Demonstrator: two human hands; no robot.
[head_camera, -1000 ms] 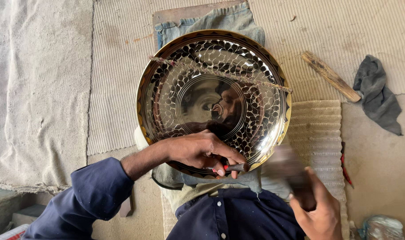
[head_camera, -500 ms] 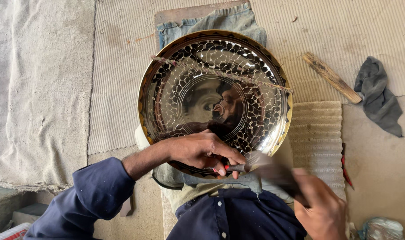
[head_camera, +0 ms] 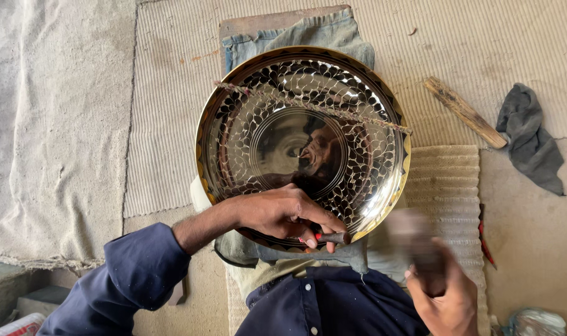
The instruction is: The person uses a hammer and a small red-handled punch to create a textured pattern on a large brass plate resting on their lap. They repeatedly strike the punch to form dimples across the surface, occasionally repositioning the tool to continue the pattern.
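Note:
A large shiny brass plate (head_camera: 246,124) with an engraved scale pattern lies face up on blue denim cloth, a rope stretched across its upper part. My left hand (head_camera: 277,211) rests on the plate's near rim and pinches a small dark chisel (head_camera: 333,237) with a red band against the metal. My right hand (head_camera: 448,295) is at the lower right, gripping a hammer (head_camera: 414,239) that is blurred by motion, its head just right of the chisel.
A wooden stick (head_camera: 464,112) and a grey rag (head_camera: 532,140) lie to the right on the ribbed mat (head_camera: 171,93). A red-handled tool (head_camera: 486,239) lies by the mat's right edge. Pale sacking covers the floor at left.
The hammer in my right hand has swung, moving in toward the chisel and back out to the right. My left hand and the chisel stay put on the plate's rim.

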